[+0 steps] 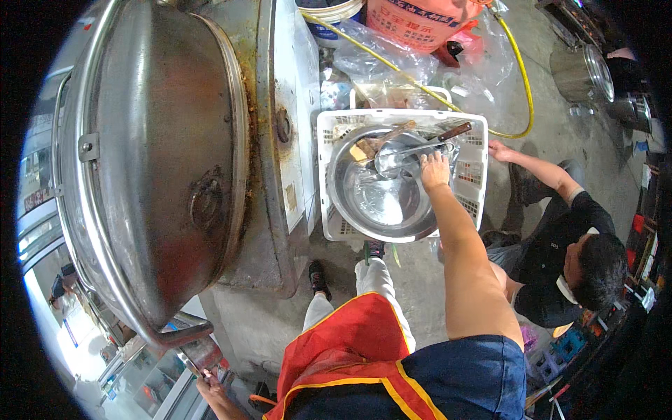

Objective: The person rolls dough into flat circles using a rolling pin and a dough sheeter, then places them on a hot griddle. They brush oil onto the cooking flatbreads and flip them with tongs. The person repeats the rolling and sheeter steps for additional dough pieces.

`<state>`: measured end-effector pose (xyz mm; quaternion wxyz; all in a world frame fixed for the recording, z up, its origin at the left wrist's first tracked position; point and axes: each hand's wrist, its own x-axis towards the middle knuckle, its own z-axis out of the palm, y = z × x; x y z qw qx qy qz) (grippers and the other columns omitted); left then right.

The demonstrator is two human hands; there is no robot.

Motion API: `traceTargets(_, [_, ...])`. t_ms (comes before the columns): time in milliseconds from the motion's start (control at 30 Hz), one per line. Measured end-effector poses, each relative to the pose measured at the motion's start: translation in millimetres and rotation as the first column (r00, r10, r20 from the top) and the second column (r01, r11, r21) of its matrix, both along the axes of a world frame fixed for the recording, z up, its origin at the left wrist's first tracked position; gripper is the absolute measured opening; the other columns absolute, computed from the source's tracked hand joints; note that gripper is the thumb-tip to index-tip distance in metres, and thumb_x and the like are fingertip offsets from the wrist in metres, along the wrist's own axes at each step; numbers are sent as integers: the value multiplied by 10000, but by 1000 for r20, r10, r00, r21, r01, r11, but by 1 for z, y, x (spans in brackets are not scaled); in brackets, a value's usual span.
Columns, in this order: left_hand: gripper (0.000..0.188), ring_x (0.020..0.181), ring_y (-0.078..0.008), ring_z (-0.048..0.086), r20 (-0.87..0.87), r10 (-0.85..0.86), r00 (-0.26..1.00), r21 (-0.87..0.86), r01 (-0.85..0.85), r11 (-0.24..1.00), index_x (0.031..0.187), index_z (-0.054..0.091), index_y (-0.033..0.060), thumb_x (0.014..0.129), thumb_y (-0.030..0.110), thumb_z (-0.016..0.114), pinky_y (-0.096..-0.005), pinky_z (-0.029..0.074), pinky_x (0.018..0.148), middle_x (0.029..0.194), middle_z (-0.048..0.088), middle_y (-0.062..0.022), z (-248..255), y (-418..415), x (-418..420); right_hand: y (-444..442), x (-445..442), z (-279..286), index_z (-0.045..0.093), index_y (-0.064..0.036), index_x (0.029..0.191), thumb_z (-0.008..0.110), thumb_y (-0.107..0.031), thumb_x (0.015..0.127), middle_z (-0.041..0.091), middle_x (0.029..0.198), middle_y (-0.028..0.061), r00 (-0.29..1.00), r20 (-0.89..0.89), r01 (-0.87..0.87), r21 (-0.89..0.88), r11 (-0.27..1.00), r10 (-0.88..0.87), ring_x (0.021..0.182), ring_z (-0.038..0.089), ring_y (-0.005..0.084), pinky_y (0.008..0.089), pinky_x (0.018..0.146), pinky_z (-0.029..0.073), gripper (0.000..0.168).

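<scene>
In the lower left, my left hand (pixel 210 386) grips the end of a flat metal tool (pixel 205 354), which overlaps the steel handrail and cannot be told more exactly. My right hand (pixel 436 170) reaches into a round stainless steel basin (pixel 338 205), fingers down beside the metal ladle (pixel 388 164) and its handle. Whether the fingers close on anything is hidden. A tool with a dark wooden handle (pixel 455 131) and a wooden-handled brush (pixel 391 137) with pale bristles also lie in the basin. The basin rests in a white plastic crate (pixel 482 173).
Left stands a large steel tilting kettle (pixel 168 157) with a tubular handrail (pixel 89 199). A co-worker (pixel 572 257) crouches at the right, one hand (pixel 501 151) at the crate's edge. Beyond are a yellow hose (pixel 527 94), plastic bags (pixel 388 65), a bucket (pixel 333 18) and steel pots (pixel 577 73).
</scene>
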<state>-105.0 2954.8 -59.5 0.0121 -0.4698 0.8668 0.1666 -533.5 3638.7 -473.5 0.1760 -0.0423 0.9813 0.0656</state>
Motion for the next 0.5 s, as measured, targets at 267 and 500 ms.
traceTargets(267, [450,840,-205,662,178,-26,984,68,14,998,1141,531,-152,998,272,489,-285,515,744,940,684,-175,16,14,-17,-20,45,93,709,-96,820,527,-148,803,690,895,149,953,225,-128,-310,942,204,821,691,321,419,690,552,191])
traceTargets(500, [300,738,-140,591,-63,111,992,115,-103,988,1100,571,-69,985,197,496,-267,482,625,935,669,-99,-4,1,-7,-77,90,152,667,-2,849,584,-175,747,678,845,233,906,380,332,-371,867,-184,812,673,385,456,746,542,217])
